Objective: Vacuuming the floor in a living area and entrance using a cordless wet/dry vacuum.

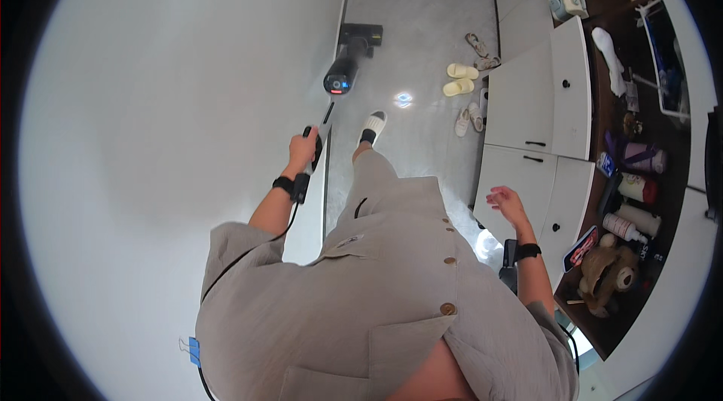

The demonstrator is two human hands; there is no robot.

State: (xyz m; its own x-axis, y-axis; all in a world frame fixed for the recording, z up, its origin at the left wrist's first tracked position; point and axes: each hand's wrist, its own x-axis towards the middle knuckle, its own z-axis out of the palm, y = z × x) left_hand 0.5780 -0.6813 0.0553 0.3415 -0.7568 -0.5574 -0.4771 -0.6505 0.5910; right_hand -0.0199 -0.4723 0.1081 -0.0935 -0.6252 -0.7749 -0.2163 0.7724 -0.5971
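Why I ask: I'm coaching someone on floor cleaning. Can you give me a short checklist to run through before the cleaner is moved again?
1. Left hand on the handle: ok, fingers wrapped around it.
2. Right hand free: ok, it appears to hold nothing, near the white cabinets.
3. Floor head clear of footwear: ok, it is beside the left wall, apart from the shoes.
4. Floor along the cabinets clear: not ok, yellow slippers, white shoes and sandals lie there.
5. Stick cleaner running: cannot tell, though red and blue lights show on it.
6. Both feet well placed: cannot tell, only one foot shows.
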